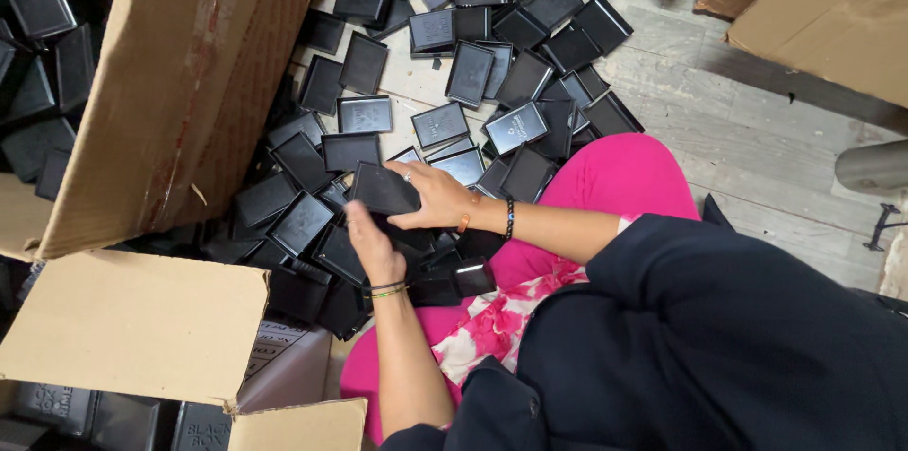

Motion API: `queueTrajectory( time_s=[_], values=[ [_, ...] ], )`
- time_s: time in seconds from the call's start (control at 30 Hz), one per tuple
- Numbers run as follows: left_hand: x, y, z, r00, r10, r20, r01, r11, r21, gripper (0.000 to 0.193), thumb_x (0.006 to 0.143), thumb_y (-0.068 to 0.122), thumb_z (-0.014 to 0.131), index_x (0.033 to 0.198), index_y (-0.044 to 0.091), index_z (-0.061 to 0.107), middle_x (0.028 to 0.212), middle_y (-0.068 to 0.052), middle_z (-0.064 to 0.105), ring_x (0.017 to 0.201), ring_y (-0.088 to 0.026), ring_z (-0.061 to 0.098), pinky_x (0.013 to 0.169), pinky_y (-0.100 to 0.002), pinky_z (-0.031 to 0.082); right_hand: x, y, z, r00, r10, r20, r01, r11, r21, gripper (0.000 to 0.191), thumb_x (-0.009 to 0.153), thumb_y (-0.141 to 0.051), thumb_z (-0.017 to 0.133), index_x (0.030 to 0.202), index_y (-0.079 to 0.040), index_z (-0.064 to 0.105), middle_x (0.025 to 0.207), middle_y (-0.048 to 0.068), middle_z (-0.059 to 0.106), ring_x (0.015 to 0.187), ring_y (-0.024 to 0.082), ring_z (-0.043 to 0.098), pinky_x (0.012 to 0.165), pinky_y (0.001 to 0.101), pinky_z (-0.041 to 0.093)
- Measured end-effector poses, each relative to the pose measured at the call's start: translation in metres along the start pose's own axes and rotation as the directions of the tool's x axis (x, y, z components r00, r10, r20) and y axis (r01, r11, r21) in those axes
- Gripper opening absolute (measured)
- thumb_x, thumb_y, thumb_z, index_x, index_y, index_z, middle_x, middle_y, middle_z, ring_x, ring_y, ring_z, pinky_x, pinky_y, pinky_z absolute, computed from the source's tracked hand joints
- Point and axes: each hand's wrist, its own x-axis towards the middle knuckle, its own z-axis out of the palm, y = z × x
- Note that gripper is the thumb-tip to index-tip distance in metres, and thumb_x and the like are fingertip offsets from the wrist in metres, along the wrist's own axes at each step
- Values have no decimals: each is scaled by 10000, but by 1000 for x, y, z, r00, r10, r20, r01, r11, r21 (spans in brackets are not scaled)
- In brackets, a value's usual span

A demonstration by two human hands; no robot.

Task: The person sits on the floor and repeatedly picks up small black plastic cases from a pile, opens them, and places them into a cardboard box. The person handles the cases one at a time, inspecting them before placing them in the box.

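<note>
Right hand (433, 198) grips a black plastic tray (383, 188) just right of the cardboard box (180, 82); left hand (374, 241), open and flat, steadies beneath. Best kept level, edges aligned.

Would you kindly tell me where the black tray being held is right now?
In the head view, the black tray sits left of centre, gripped by the right hand, above the left hand, over the tray pile.

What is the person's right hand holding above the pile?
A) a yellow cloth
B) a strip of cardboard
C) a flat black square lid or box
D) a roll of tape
C: the right hand grips a flat black square box piece at its edge, while the left hand sits just beneath it, over the black boxes strewn on the floor.
</note>
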Motion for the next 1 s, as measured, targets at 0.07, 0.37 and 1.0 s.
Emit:
queueTrajectory(
  time_s=[0.07,0.37,1.0],
  values=[
    [2,6,-5,999,-45,6,46,980,-191,713,990,634,357,1287,38,610,1206,-72,697,1100,-198,671,989,-348,542,-3,-6,1,990,104,91,-112,990,81,865,754,-467,854,1426,-18,544,1303,228,681,1187,349,685,1035,382,520],
    [-2,12,-1,998,-28,-48,18,979,-202,789,1008,669,338,1390,10,540,1263,-119,658,1168,-231,631,1039,-385,516,-8,-20,3,961,170,219,-215,956,200,846,744,-461,845,1430,-52,567,1268,192,718,1153,287,724,1011,375,552],
    [-10,16,1,984,157,80,-141,974,-178,530,970,39,632,1453,-25,425,1390,-166,576,1252,-265,587,1088,-404,495,-12,-2,19,980,25,198,-74,966,248,621,879,-322,816,1410,-54,637,1290,172,707,1176,252,701,1004,352,548]
  ],
)
